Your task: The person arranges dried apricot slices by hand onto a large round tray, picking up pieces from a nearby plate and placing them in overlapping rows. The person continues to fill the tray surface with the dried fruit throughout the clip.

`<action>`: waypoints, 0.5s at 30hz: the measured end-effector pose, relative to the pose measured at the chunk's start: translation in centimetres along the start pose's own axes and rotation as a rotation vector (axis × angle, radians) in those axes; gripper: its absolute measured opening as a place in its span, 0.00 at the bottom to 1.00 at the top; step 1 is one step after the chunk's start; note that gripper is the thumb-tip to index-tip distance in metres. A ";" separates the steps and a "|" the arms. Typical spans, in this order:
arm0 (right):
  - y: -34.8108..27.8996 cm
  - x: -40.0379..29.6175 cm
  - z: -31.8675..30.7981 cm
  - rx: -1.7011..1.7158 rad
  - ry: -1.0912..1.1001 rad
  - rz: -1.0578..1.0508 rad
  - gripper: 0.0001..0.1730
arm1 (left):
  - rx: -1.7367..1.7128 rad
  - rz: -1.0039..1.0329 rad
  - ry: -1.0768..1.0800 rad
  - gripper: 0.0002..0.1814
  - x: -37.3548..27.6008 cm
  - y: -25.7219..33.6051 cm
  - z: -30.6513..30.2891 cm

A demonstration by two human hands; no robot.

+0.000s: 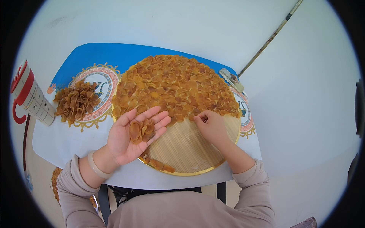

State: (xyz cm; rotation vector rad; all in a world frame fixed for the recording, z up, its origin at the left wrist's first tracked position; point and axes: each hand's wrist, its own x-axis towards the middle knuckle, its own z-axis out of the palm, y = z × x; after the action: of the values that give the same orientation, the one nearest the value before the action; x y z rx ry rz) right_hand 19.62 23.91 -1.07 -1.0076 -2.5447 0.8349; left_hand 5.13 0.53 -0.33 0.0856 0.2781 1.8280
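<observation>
My left hand [125, 136] is turned palm up and cradles a small heap of thin amber-brown dried slices [141, 130]. Beneath both hands lies a round board of bamboo-like strips [185, 148] with a gold rim. Overlapping slices [174, 82] cover its far part, and a short row [159, 165] follows the near left rim. At the front edge of the covered part, my right hand [211, 125] has its thumb and fingertips pinched together, touching or just above the slices. Whether a slice is between those fingertips is hidden.
A loose pile of slices [76, 102] rests on the patterned tablecloth [114, 54] at left. Beside it stands a tumbler [34, 99] with a red lid and handle. A small pale device [232, 79] lies by the board's far right rim. A pole [271, 38] leans behind.
</observation>
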 end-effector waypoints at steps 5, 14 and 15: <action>0.6 0.4 0.4 -0.051 0.032 -0.054 0.14 | -0.003 -0.005 -0.001 0.30 -0.1 0.0 0.0; 0.6 0.8 0.3 -0.067 0.025 -0.056 0.16 | -0.005 -0.006 -0.004 0.30 0.1 0.1 -0.1; 0.8 0.8 0.4 -0.062 0.034 -0.073 0.16 | -0.004 -0.005 -0.003 0.30 0.1 0.1 -0.1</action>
State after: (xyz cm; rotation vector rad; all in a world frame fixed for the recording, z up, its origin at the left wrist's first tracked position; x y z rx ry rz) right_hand 19.29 24.79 -1.80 -0.9331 -2.5757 0.7173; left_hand 5.05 0.55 -0.40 0.0843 0.2719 1.8230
